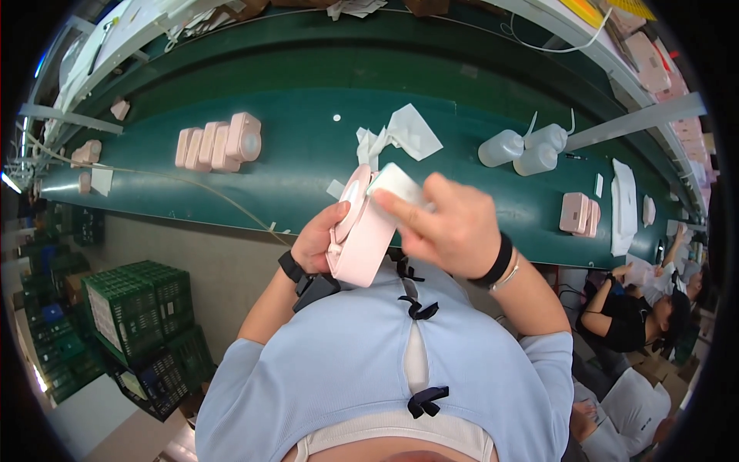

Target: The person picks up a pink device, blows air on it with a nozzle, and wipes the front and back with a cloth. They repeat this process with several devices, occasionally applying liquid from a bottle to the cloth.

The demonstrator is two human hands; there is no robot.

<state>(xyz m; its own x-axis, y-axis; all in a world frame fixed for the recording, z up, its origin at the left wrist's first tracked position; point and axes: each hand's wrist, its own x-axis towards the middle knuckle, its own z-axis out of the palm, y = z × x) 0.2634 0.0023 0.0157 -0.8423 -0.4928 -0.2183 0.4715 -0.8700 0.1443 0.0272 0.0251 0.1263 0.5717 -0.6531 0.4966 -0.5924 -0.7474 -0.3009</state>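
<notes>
My left hand [312, 237] grips a pale pink plastic device [368, 245] with a rounded body and a round white part on its left side, holding it tilted in front of my body. Pressed to the upper end of that device is a white flat pad [399, 183]; whether it is a folded cloth or a sponge I cannot tell. My right hand [458, 227] is closed on this pad, its index finger stretched along the top. Just beyond both hands, crumpled white wipes [414, 132] lie on the green table [308, 165].
Several similar pink devices [223, 144] stand in a row at the left, others [579, 214] at the right. Squeeze bottles [502, 148] with thin spouts are at the back right. Green crates [138, 304] are stacked at lower left. A person in black [627, 319] sits at the right.
</notes>
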